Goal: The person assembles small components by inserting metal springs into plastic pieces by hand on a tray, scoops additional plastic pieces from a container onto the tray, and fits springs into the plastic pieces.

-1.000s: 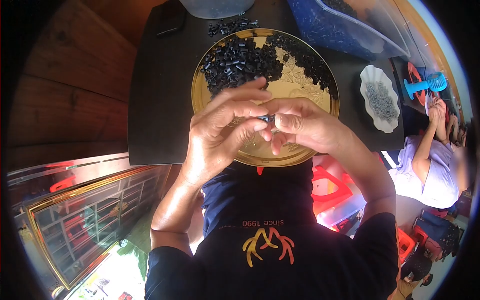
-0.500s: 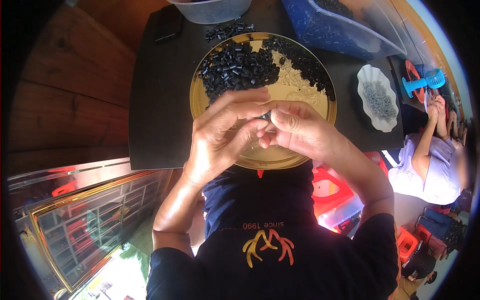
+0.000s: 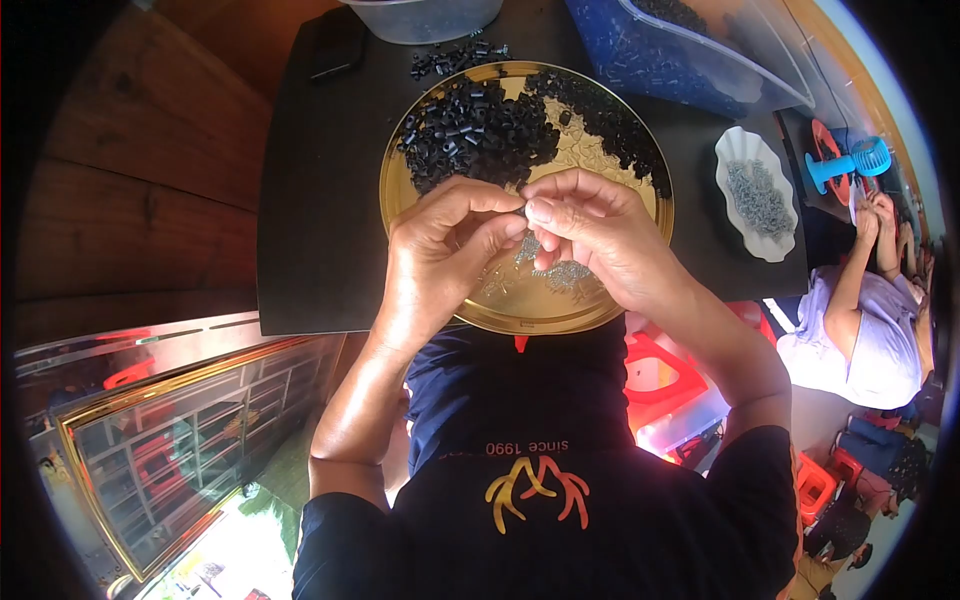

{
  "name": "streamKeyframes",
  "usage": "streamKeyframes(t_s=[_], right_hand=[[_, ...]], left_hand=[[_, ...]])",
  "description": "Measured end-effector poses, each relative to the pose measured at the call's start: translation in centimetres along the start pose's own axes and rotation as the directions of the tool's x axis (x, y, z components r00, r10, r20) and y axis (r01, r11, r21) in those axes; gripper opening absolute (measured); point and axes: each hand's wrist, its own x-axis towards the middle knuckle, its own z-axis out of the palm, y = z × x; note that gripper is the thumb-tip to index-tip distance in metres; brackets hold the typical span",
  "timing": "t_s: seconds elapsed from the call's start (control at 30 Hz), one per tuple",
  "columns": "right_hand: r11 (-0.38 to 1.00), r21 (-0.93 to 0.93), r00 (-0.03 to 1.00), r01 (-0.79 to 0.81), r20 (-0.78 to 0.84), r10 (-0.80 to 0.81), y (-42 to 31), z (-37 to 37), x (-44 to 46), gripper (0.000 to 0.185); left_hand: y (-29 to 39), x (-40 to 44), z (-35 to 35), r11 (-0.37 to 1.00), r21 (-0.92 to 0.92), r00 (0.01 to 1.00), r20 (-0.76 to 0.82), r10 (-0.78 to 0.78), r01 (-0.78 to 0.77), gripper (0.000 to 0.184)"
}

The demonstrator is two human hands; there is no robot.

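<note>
My left hand (image 3: 430, 245) and my right hand (image 3: 603, 235) meet fingertip to fingertip above a round golden tray (image 3: 515, 325). Both are closed in a pinch. Between thumbs and forefingers is a small black part (image 3: 521, 209), mostly hidden by the fingertips. A heap of short black tubular pieces (image 3: 480, 130) fills the tray's far left side. Smaller black pieces (image 3: 610, 122) lie along its far right rim. Thin silvery screws (image 3: 565, 275) are scattered on the near part, below my right hand.
A white scalloped dish (image 3: 728, 150) of silvery screws stands right of the tray. Beyond are a blue-tinted clear bin (image 3: 690, 75) and a clear tub (image 3: 425, 22). Loose black pieces (image 3: 455, 62) lie behind the tray. At right are a blue fan (image 3: 850, 165) and a seated person (image 3: 850, 335).
My hands have shifted slightly away from me and their fingers have drawn into a tighter pinch. The small black part is more covered now, and the screws on the tray show more.
</note>
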Motion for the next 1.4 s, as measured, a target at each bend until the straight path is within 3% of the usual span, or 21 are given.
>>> streamKeyframes(t_s=[0.1,0.3,0.63,1.13,1.23,1.33,1.4], right_hand=[[0.999,0.028,1.000,-0.023,0.019,0.022,-0.2,-0.1,-0.1,0.023],[0.997,-0.044,0.998,-0.065,0.024,0.066,-1.1,0.2,-0.1,0.022],[0.954,-0.287,0.994,-0.092,0.030,0.105,-2.0,0.6,-0.2,0.027],[0.910,-0.402,0.992,-0.100,0.031,0.122,-2.5,0.8,-0.4,0.016],[0.919,-0.390,0.994,-0.064,0.055,0.092,-2.2,0.8,-0.6,0.011],[0.845,-0.531,0.997,-0.053,0.027,0.079,-2.7,1.1,-0.8,0.008],[0.776,-0.629,0.999,0.049,0.039,-0.032,-1.8,0.8,-0.7,0.006]], left_hand=[[0.3,-0.3,-0.3,0.991,-0.089,0.995,0.024,-0.100,0.102,0.017],[0.7,-0.5,-1.0,0.984,-0.098,0.988,0.058,-0.146,0.151,0.017],[0.6,-0.5,-1.0,0.980,-0.102,0.984,0.082,-0.161,0.169,0.015],[0.6,-0.8,-1.4,0.985,-0.120,0.987,0.116,-0.114,0.128,0.015],[0.6,-0.8,-1.4,0.990,-0.089,0.986,0.139,-0.092,0.105,0.014],[0.5,-0.9,-1.0,0.989,-0.124,0.988,0.145,-0.060,0.078,0.012],[0.4,-0.9,-0.8,0.992,-0.089,0.988,0.131,-0.083,0.095,0.011]])
